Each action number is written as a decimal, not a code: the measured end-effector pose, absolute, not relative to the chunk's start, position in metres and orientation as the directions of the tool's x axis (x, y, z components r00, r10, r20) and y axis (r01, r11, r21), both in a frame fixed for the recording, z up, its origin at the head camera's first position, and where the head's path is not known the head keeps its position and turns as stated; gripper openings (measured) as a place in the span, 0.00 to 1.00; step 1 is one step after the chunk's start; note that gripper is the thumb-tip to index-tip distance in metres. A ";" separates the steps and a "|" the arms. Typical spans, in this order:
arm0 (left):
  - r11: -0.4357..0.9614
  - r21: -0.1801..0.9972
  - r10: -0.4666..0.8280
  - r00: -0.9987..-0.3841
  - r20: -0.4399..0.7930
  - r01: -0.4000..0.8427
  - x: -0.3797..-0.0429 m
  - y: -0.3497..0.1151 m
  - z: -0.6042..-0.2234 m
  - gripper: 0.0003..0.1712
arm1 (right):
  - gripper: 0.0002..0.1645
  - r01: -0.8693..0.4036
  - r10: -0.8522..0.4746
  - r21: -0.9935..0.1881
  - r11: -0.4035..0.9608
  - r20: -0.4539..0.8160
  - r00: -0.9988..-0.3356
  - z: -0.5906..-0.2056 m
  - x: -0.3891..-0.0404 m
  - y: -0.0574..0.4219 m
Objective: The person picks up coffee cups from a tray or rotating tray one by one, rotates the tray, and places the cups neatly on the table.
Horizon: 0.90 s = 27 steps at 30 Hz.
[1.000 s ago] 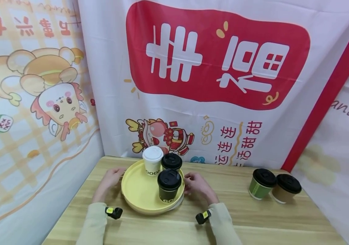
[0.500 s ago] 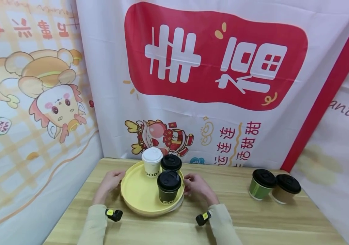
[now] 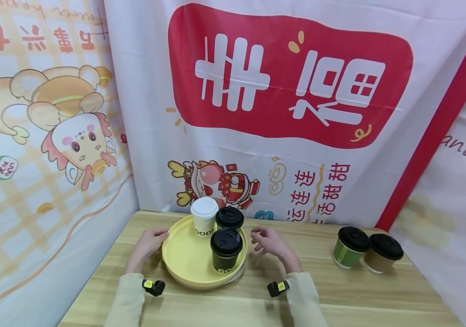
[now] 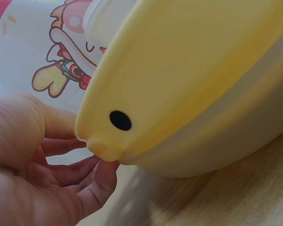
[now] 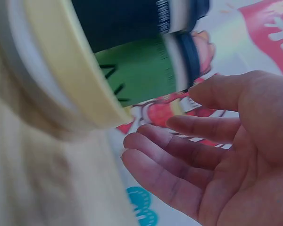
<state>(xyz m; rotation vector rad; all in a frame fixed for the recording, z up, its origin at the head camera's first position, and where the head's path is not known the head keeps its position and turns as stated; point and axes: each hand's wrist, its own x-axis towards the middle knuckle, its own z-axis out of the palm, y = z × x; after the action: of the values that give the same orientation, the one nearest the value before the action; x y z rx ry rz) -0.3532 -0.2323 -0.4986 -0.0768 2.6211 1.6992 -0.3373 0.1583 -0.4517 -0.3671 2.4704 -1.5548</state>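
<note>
A round yellow tray (image 3: 185,259) with a black eye spot (image 4: 120,120) and a small beak-like knob (image 4: 106,149) sits over a paler rim on the wooden table. On it stand three lidded paper cups: a white cup (image 3: 204,222), a black cup (image 3: 225,261) at the front right, and a green-bodied cup (image 5: 139,70) with a black lid behind that. My left hand (image 3: 151,241) holds the tray's left edge at the knob, thumb at the rim and fingers below. Just right of the tray, my right hand (image 3: 269,242) is apart from it, fingers loosely bent around nothing.
A green cup (image 3: 349,247) and a brown cup (image 3: 381,254), both black-lidded, stand side by side at the table's right. Printed cloth (image 3: 282,181) hangs behind the table (image 3: 339,295), and more covers both sides.
My right hand has come off the tray's right edge and moved slightly right, its fingers loosened. The left hand stays at the left edge. Tray and cups have not visibly moved.
</note>
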 end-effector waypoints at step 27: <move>0.447 0.892 -0.048 -0.997 -0.052 -0.068 -0.356 -0.233 -0.500 0.20 | 0.25 -0.547 -0.448 -0.542 0.638 0.316 -0.836 -0.377 -0.273 0.123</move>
<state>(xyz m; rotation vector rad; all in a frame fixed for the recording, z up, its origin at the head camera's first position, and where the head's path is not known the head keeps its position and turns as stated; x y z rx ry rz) -0.3558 -0.2331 -0.4995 -0.1065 2.6565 1.6383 -0.2729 0.1228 -0.3771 -0.9111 2.9797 -1.0697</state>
